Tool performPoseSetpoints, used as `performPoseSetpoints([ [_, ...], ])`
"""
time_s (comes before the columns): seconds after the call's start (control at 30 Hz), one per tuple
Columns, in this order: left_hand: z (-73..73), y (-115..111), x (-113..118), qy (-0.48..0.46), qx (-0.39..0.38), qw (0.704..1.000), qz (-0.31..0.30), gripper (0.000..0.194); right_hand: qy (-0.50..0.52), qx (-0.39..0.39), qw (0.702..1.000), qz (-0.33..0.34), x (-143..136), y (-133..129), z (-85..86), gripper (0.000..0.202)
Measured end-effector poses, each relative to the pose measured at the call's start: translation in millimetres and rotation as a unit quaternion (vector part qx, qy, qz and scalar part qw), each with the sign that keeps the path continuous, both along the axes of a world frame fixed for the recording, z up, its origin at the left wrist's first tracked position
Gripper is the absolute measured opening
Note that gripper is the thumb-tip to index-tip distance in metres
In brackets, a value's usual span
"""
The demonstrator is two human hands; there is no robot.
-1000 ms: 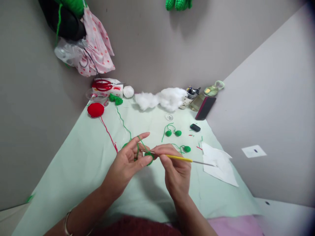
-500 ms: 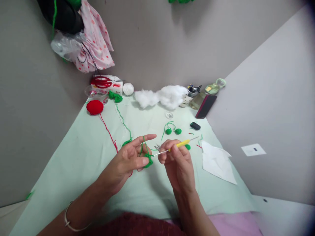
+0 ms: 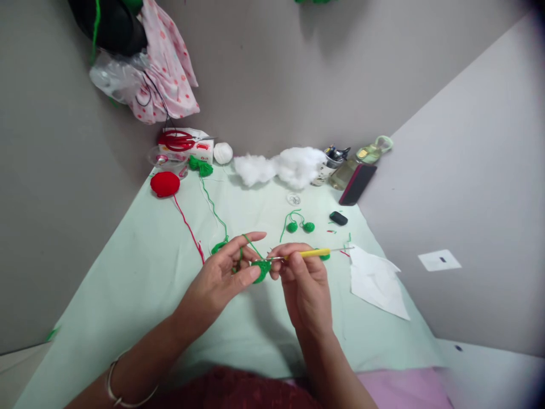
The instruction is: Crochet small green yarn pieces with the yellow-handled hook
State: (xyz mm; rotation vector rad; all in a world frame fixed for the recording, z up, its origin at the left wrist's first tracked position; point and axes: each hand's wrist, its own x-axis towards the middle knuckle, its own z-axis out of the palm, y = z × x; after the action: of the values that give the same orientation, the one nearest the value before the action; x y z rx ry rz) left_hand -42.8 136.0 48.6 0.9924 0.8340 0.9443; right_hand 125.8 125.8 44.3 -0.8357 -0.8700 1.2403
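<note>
My left hand (image 3: 225,267) pinches a small green crochet piece (image 3: 261,271) between thumb and fingers. Its index finger is stretched out, with green yarn (image 3: 254,246) running over it down to the piece. In my right hand (image 3: 304,281) is a crochet hook with a yellow handle (image 3: 313,253), held nearly level. The hook's metal shaft points left and meets the top edge of the green piece; its exact tip is hard to make out. A green crocheted bit (image 3: 325,254) lies partly hidden behind the right hand.
Two green crocheted balls (image 3: 300,227) with yarn tails lie beyond the hands, near a black oval object (image 3: 338,218). White stuffing (image 3: 298,167), a pen cup (image 3: 327,169) and a phone (image 3: 357,184) line the back. Red yarn (image 3: 165,184) and scissors (image 3: 176,140) are left; white paper (image 3: 378,281) is right.
The hook has moved left, from just beside the green piece to its top edge, and lies more level. The right hand is closer to the left; the piece now shows more of its face.
</note>
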Motion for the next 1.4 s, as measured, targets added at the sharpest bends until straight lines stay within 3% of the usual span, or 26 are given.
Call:
performPoseSetpoints([
  [0.17,0.2,-1,-2,-0.004,-0.009,1.0,0.026,0.044,-0.01,0.002,1.0,0.002,0,-1,3.4,0.018],
  [0.47,-0.9,-2,-5,0.031,0.024,0.999,0.033,0.038,-0.136,0.07,0.988,-0.033,5,-13,2.5,0.021],
  [0.63,-1.1,-2,-4,0.034,0.026,0.998,0.039,0.04,-0.232,0.136,0.961,-0.067,5,-18,3.5,0.023],
  [0.87,4.1,-6,1,0.071,0.043,0.994,0.067,0.048,-0.377,0.251,0.886,-0.101,5,-23,-2.3,0.031],
  [0.93,5.6,-8,3,0.05,0.026,0.996,0.069,0.057,-0.451,0.282,0.839,-0.116,5,-25,-7.0,0.036],
  [1.03,6.1,-8,5,-0.056,-0.048,0.997,0.031,0.066,-0.535,0.329,0.764,-0.147,4,-27,-12.1,0.046],
  [1.07,5.8,-7,5,-0.094,-0.081,0.992,0.009,0.066,-0.53,0.334,0.764,-0.154,4,-27,-12.1,0.047],
  [1.1,5.4,-6,4,-0.125,-0.109,0.986,-0.009,0.062,-0.505,0.327,0.783,-0.155,4,-27,-11.1,0.044],
  [1.2,4.4,-2,0,-0.154,-0.14,0.978,-0.014,0.048,-0.351,0.24,0.895,-0.135,4,-22,-3.3,0.03],
  [1.27,4.0,-1,-1,-0.144,-0.122,0.982,-0.007,0.046,-0.25,0.193,0.943,-0.103,4,-17,2.7,0.024],
  [1.33,3.3,-2,1,-0.129,-0.097,0.987,-0.012,0.049,-0.217,0.169,0.959,-0.068,2,-13,6.1,0.021],
  [1.4,2.3,-4,4,-0.116,-0.073,0.991,-0.005,0.048,-0.237,0.165,0.956,-0.055,0,-12,5.8,0.02],
])
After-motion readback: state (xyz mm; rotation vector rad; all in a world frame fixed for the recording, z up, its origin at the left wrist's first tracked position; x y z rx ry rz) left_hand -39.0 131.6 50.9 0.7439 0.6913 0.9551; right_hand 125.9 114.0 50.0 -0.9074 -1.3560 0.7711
